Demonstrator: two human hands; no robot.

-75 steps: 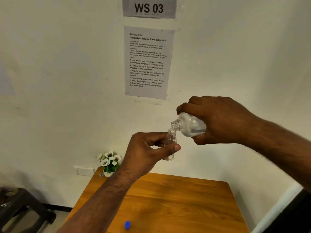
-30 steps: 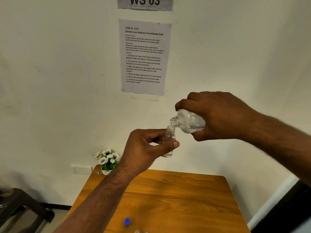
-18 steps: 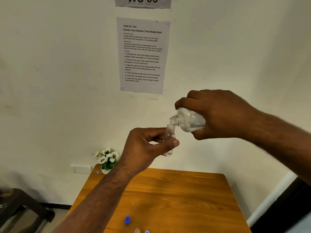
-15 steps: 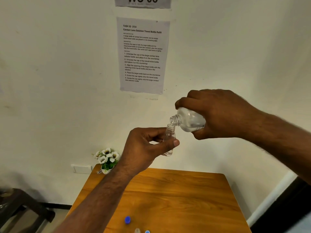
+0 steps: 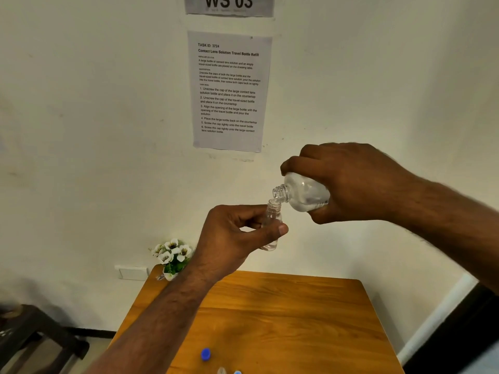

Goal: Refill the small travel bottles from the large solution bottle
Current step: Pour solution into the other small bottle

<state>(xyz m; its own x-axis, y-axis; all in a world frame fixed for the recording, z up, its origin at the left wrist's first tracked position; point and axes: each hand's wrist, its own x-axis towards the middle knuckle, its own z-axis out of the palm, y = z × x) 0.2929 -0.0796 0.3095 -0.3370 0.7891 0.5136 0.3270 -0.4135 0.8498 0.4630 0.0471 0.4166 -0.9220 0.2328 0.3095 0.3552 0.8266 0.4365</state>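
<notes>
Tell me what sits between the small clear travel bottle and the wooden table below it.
Nothing: in the head view the small clear travel bottle hangs above the wooden table.

Wooden table [image 5: 283, 319] — blue cap [image 5: 205, 354]; flower pot [image 5: 171, 261] at its corner.

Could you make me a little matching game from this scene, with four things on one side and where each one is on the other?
Things:
1. small travel bottle
2. large solution bottle
3. blue cap
4. pot of white flowers

Places:
A. lying loose on the wooden table, near its front edge
B. gripped in the right hand, tipped with its open neck downward
C. at the table's far left corner, by the wall
D. pinched upright in the left hand, under the other bottle's neck

Pairs: 1-D, 2-B, 3-A, 4-C
</notes>
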